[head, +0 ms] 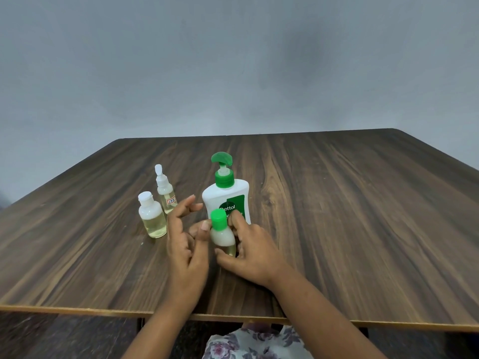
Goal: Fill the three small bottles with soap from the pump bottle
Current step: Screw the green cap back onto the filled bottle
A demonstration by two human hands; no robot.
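A white pump bottle (226,196) with a green pump head stands upright near the table's middle. In front of it my right hand (252,251) grips a small clear bottle with a green cap (221,233), which holds pale liquid. My left hand (185,237) is beside that bottle with its thumb tip against the green cap and the other fingers spread. Two more small clear bottles stand to the left: one with a round white cap (151,216), and behind it a slimmer one with an open white flip cap (165,190). Both hold yellowish liquid.
The dark wooden table (337,216) reaches a grey wall at the back. Its front edge runs just above my lap, where floral fabric (256,344) shows.
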